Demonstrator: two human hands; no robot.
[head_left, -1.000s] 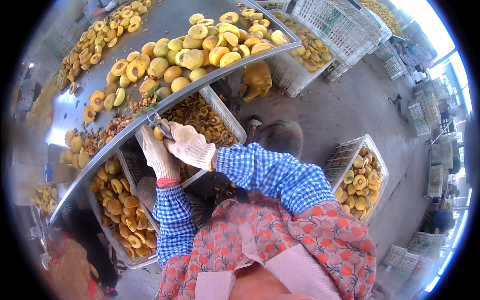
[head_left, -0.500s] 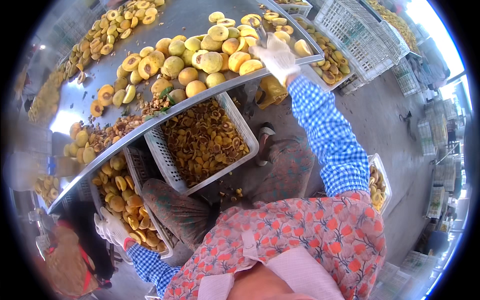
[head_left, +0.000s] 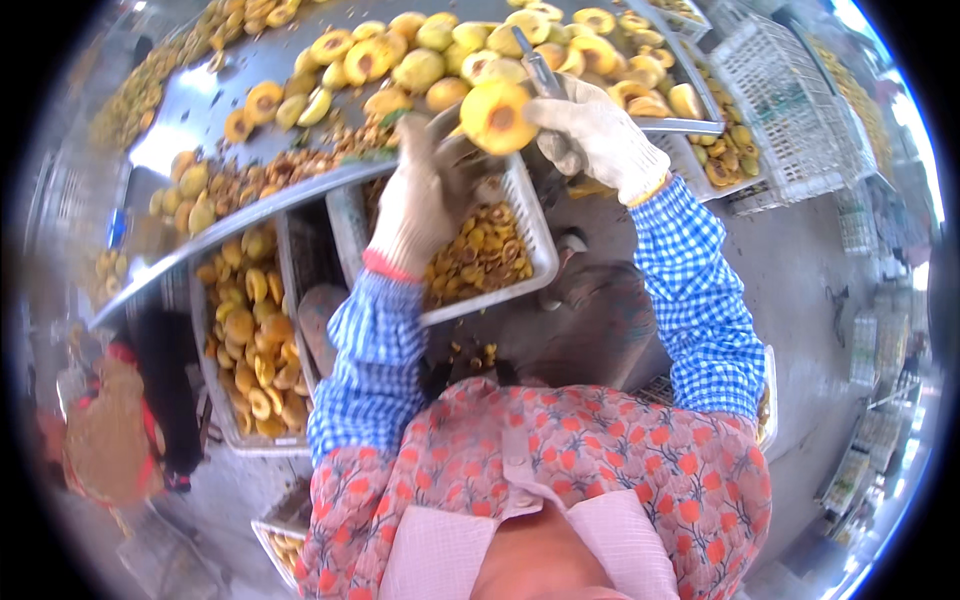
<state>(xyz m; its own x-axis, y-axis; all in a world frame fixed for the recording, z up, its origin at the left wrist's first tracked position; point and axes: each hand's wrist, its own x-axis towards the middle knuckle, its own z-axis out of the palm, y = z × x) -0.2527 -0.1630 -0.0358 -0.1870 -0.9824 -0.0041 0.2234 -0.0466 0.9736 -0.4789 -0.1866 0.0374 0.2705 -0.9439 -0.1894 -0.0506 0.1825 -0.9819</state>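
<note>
In my gloved right hand (head_left: 595, 130) is a slim metal tool (head_left: 538, 65), its tip pointing up past the thumb. A yellow peach half (head_left: 497, 115), cut face with a reddish-brown centre toward me, is also held at that hand's fingertips. Close by on the left is my gloved left hand (head_left: 415, 195), raised over the table's edge; its fingers are smeared by motion, and whether they touch anything is unclear. Beyond both hands, whole and halved peaches (head_left: 420, 70) are heaped on the metal table (head_left: 205, 100).
Under the table edge stands a white crate (head_left: 540, 225) of small brown-yellow pieces. To its left is a crate (head_left: 300, 350) full of peach halves. Stacked white crates (head_left: 790, 110) stand at the right. Another person (head_left: 115, 430) is at the lower left.
My left hand has risen from the left crate to beside the right hand. The right hand has drawn back from the pile with a peach half. My view has shifted slightly.
</note>
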